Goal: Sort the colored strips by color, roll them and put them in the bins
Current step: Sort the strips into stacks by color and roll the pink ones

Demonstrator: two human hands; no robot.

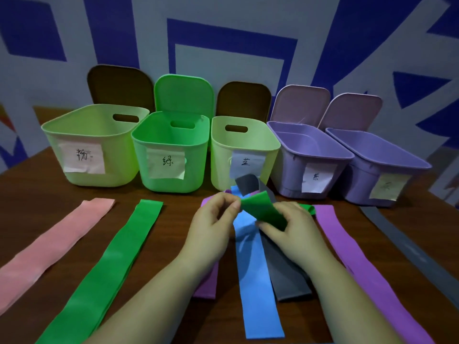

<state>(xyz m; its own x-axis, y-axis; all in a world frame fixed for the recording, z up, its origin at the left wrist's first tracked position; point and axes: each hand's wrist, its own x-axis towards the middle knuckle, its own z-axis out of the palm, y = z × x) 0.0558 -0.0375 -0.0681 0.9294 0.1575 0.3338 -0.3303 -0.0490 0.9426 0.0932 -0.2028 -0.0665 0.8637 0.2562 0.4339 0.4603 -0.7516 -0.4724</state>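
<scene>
Head view: a green strip [264, 211] is pinched by both the left hand [213, 224] and right hand [291, 227], just in front of the blue-labelled bin [244, 155]. Probably best rolled tight, edges kept lined up.

Brown wood table [173, 244] w/ five labelled bins [171, 155], flat coloured strips [104, 274].

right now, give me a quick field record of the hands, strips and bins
left hand: pinching the green strip's end
right hand: holding the same green strip
flat strips: pink, green, blue, grey, purple
bins: five, open, labelled; nothing seen inside
table: dark wood
</scene>
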